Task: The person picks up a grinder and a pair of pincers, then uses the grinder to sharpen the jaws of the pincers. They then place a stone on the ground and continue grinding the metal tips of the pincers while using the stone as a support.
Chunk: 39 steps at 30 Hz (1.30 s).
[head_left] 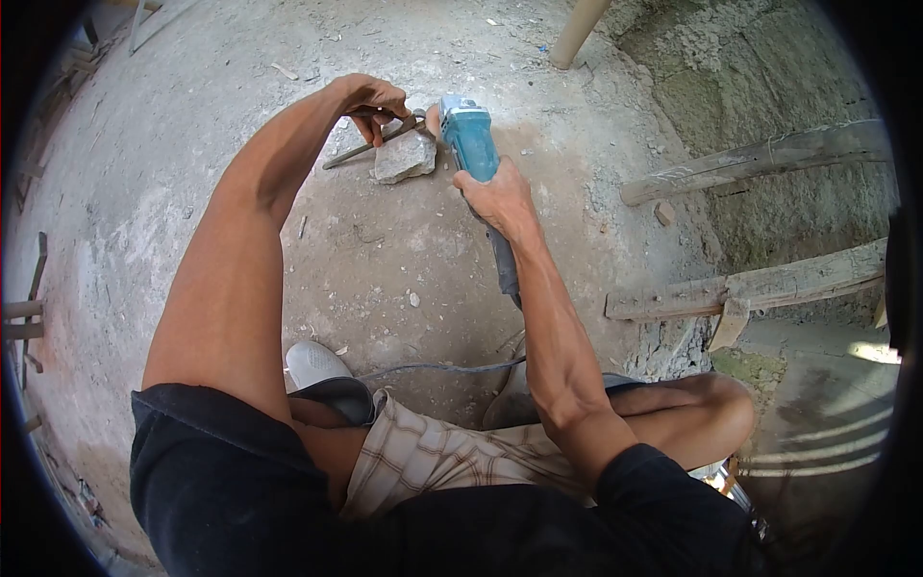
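Observation:
My right hand [502, 199] is wrapped round the body of a teal angle grinder [473, 142], whose head points away from me. Its disc [433, 121] shows edge-on at the left of the head. My left hand [381, 108] has its fingers closed on a thin dark metal rod [348, 156]. The rod slants across a rough grey stone [408, 160] on the ground, and its upper end lies right by the disc.
A power cord [437, 367] runs over the dusty floor between my feet, near a light grey shoe [317, 363]. Wooden beams [760, 159] lie along the right, beside a rough earth bank. A post [580, 34] stands at the back.

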{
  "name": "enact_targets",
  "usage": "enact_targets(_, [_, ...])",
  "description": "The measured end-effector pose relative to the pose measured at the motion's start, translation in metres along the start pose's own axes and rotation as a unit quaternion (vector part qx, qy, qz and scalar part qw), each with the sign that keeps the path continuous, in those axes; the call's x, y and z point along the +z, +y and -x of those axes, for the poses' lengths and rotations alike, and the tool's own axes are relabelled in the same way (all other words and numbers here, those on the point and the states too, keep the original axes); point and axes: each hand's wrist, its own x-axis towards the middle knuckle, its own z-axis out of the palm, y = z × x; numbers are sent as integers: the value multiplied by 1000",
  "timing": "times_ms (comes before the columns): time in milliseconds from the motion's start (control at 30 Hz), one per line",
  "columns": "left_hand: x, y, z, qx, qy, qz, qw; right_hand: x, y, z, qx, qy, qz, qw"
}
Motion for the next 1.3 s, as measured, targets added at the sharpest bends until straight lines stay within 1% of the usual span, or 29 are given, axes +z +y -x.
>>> enact_targets(167, [1,3,6,1,2,4,1000,1,3,-1,-3,0,-9,1000])
enact_targets(333, [1,2,6,2,7,5,1000,8,10,-6,4,32,-12,999])
enact_targets(433, [0,2,0,-16,-4,2,1000,3,10,-6,15,16,-35,999])
enact_targets(567, [0,1,1,7,-8,-11,1000,2,12,-10,-12,8,-47,999])
enact_targets(633, [1,2,3,0,1,7,1000,2,8,-8,5,10,-17,1000])
enact_targets(733, [1,1,6,12,2,18,1000,0,3,-3,3,4,4,1000])
enact_targets(867, [1,1,9,16,-3,23,1000,-1,2,-3,11,-6,1,1000])
enact_targets(933, [2,3,11,16,-2,11,1000,0,3,-4,0,-5,5,1000])
enact_targets(1067, [-1,-4,-7,4,-5,-8,1000,1,3,-5,8,-8,-1,1000])
enact_targets(1133, [-2,-5,-5,23,-10,3,1000,-1,1,-4,2,-7,6,1000])
enact_targets(1300, [0,-4,-5,17,-5,-13,1000,1,-1,-4,8,-9,11,1000])
